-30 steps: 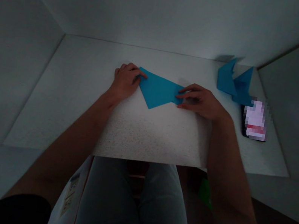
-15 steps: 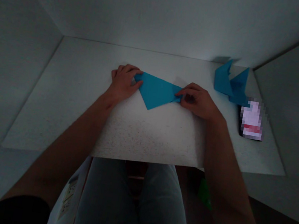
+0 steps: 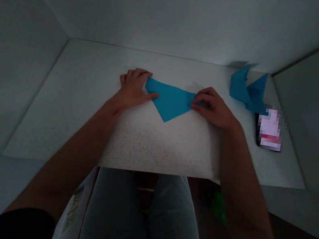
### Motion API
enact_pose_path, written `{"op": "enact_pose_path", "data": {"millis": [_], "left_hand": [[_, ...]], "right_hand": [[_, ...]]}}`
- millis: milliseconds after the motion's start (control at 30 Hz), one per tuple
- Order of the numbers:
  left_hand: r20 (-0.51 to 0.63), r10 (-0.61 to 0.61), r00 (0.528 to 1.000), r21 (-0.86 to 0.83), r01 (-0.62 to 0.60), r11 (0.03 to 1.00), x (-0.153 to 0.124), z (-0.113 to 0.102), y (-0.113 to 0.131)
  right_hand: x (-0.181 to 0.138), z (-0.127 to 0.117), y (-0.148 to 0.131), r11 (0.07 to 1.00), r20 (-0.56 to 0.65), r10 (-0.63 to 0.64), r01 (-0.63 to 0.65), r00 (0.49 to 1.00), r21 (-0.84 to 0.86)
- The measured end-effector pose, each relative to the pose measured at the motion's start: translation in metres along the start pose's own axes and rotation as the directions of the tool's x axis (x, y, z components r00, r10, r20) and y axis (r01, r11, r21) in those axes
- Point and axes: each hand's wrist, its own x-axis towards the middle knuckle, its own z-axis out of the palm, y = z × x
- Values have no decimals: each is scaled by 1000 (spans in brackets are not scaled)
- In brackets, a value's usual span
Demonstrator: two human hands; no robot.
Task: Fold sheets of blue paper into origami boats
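A folded sheet of blue paper (image 3: 170,101) lies on the white tabletop, one point facing me and a long edge along the far side. My left hand (image 3: 134,88) is open at its left end, the thumb stretched over the paper and the index finger by the upper left corner. At the right corner, my right hand (image 3: 212,107) pinches the paper between thumb and fingers. Those fingers hide part of the fold there.
At the back right stands a folded blue paper shape (image 3: 241,84) with upright points. Partly against it lies a phone (image 3: 269,129) with a blurred screen. White walls (image 3: 176,16) close in the back and sides. My legs (image 3: 119,210) are below the front edge.
The paper has shifted slightly right and toward me. My left thumb has slid right onto it, and my right hand now covers the small flap at the right corner.
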Motion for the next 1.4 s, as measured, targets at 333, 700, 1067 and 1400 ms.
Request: {"op": "enact_pose_path", "data": {"millis": [333,700,1067,1400], "left_hand": [[218,286,933,-107,-269,957,-15,-8,23],[309,438,845,-225,-382,896,-24,-5,39],[322,421,848,-278,-340,898,-14,-12,29],[95,392,915,-190,-369,910,-86,-1,42]], "right_hand": [[-10,-20,-15,945,241,164,-222,957,239],[-18,-24,-39,893,378,241,-356,894,274],[-81,2,-36,963,-83,237,-223,968,152],[-109,12,-51,980,-57,-33,21,998,-197]]}}
